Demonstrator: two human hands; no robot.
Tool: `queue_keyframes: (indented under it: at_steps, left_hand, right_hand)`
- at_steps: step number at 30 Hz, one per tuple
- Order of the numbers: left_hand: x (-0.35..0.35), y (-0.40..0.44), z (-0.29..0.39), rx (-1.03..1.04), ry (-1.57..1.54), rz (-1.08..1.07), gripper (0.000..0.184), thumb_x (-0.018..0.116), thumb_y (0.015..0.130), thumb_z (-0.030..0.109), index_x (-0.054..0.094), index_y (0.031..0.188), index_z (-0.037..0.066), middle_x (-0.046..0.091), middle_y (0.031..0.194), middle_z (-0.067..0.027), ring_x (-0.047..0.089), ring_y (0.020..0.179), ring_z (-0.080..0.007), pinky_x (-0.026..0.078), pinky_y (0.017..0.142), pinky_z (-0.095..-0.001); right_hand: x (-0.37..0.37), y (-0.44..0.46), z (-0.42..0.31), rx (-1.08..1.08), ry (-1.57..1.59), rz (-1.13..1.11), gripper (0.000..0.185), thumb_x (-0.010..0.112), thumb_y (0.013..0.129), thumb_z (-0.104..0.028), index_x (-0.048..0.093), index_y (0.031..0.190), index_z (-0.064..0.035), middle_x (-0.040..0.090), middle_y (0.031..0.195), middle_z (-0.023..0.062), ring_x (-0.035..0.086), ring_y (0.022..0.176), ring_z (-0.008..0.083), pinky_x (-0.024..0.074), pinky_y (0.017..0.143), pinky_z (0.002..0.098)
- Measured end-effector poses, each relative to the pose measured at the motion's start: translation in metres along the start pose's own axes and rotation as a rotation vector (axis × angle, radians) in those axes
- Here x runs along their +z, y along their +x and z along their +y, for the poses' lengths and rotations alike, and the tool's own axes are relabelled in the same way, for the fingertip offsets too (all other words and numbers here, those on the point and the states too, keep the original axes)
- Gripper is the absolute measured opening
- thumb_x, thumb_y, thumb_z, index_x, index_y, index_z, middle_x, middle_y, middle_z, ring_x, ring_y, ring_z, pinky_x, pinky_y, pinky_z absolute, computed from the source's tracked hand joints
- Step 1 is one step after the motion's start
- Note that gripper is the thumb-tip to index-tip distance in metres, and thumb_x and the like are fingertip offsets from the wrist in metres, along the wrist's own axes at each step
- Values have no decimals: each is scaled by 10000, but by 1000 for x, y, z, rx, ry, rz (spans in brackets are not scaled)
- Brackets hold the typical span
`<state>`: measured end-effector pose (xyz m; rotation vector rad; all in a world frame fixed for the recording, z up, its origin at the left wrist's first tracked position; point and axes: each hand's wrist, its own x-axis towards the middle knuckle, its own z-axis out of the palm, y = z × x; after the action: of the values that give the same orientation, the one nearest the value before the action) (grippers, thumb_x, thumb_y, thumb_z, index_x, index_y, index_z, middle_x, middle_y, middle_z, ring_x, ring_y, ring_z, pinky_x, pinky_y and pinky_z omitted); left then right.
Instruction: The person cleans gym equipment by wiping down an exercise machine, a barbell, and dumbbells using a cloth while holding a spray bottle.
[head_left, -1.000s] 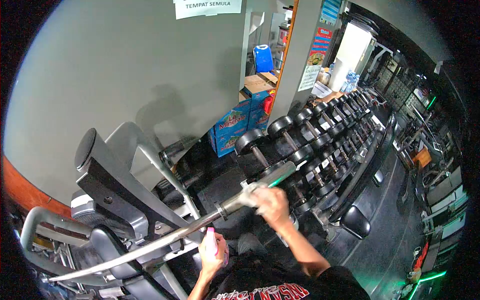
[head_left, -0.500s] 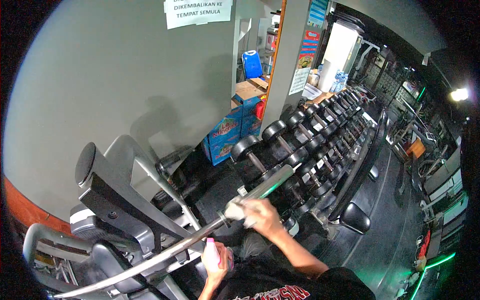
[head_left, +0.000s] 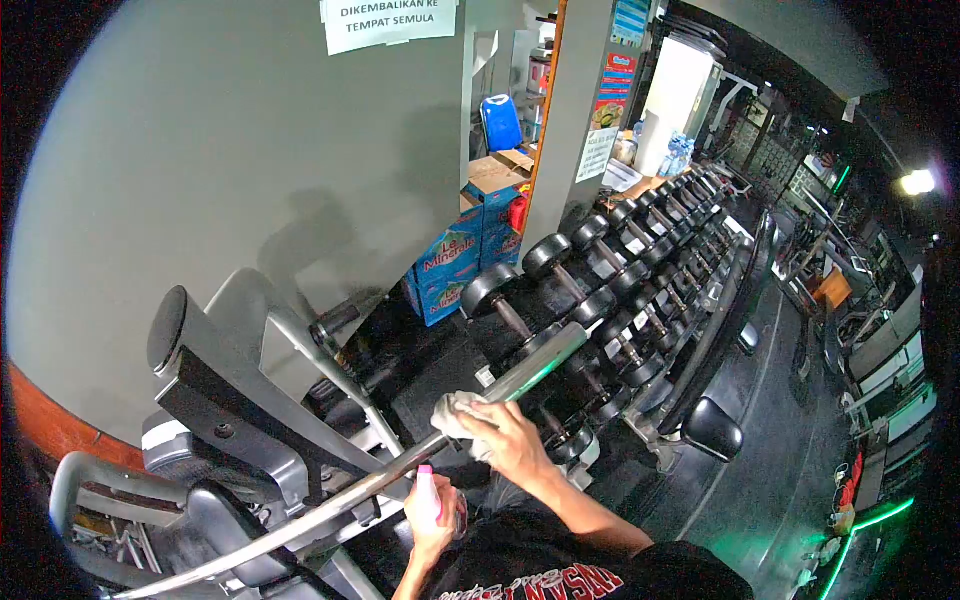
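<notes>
A long metal barbell (head_left: 370,484) runs diagonally across the view, its thicker sleeve end pointing up and right. My right hand (head_left: 512,446) presses a crumpled whitish cloth (head_left: 462,418) onto the bar, close to the inner end of the sleeve. Below the bar, my left hand (head_left: 430,522) is wrapped round a spray bottle (head_left: 427,494) with a pink and white head. Most of the bottle's body is hidden by the fingers.
A rack of black dumbbells (head_left: 590,290) stretches away beyond the bar. Left of it stands a padded exercise machine (head_left: 235,425) by a grey wall (head_left: 250,150). Blue cartons (head_left: 450,262) are stacked by the doorway. A black padded bench (head_left: 712,432) stands at right.
My right hand and the cloth have slid slightly down and left along the bar, onto the inner end of the sleeve. My left hand keeps the spray bottle in nearly the same place.
</notes>
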<state>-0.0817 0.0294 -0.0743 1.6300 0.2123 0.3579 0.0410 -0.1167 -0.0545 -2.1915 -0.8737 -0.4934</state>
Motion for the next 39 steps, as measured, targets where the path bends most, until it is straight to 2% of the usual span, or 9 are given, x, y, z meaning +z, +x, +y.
queue_keyframes:
  at_steps: [2, 3, 5, 7, 13, 23, 26, 29, 39]
  left_hand:
    - [-3, 4, 1, 12, 12, -5, 32, 559, 853, 6, 535, 867, -10, 557, 602, -47, 571, 515, -123, 470, 505, -272]
    - [-6, 5, 1, 47, 1, -21, 32, 557, 849, 4, 534, 868, -9, 556, 594, -48, 572, 516, -121, 470, 504, -268]
    - [-9, 4, 0, 73, -9, -33, 34, 555, 846, 2, 533, 869, -9, 556, 586, -49, 574, 517, -119, 470, 504, -264]
    - [-10, 5, -1, -65, 10, 5, 36, 553, 841, 4, 528, 866, -6, 565, 591, -52, 574, 514, -117, 467, 502, -260]
    - [-2, 8, 16, -82, 21, 34, 49, 531, 844, 16, 501, 883, 15, 546, 656, -48, 581, 514, -128, 483, 497, -278]
    - [-11, 3, 3, -139, -38, 31, 85, 544, 847, 28, 495, 914, 9, 537, 668, -47, 584, 530, -136, 487, 508, -279]
    - [-12, 2, 7, -79, 5, 42, 78, 541, 846, 16, 498, 911, 7, 533, 679, -54, 584, 524, -139, 487, 501, -288]
    - [-12, -1, 8, -65, 21, 51, 80, 542, 846, 16, 499, 913, 5, 534, 680, -56, 582, 520, -138, 484, 493, -288]
    - [-8, -1, 20, 23, 126, 85, 88, 570, 851, 59, 527, 896, -4, 569, 677, -68, 580, 544, -144, 479, 511, -283]
  right_hand:
    - [-11, 6, 23, 18, -133, 78, 280, 676, 764, -119, 667, 1043, -142, 622, 1025, 84, 607, 922, 290, 499, 849, 379]
    - [-12, 12, 45, 443, 60, 236, 217, 657, 794, -170, 660, 1005, -122, 623, 1027, 99, 607, 906, 311, 493, 824, 388]
    - [-49, 31, 88, 262, -426, 256, 304, 651, 769, -121, 615, 1070, -89, 595, 1017, 142, 574, 938, 344, 479, 798, 428]
    - [-68, 40, 135, 329, -498, 320, 417, 661, 722, -47, 584, 1131, -80, 575, 1012, 165, 557, 955, 360, 474, 800, 451]
    - [-78, 66, 159, 712, -172, 106, 457, 681, 769, -78, 522, 1198, -54, 638, 1039, 202, 608, 971, 395, 492, 820, 447]
    - [-33, 7, 197, 431, 527, 628, 417, 637, 906, -158, 476, 1256, 2, 585, 1186, 87, 550, 1083, 166, 419, 948, 282]
    - [-37, 2, 187, 564, 301, 580, 438, 642, 874, -86, 477, 1269, 5, 586, 1192, 122, 551, 1118, 227, 421, 969, 326]
    - [-44, 9, 143, 277, -310, 420, 494, 548, 720, 107, 551, 1199, -12, 508, 1286, 209, 459, 1231, 387, 373, 1053, 429]
    - [-7, -23, -1, 7, 212, -106, 558, 669, 645, 50, 627, 1172, -128, 566, 1262, 109, 487, 1243, 293, 434, 1031, 371]
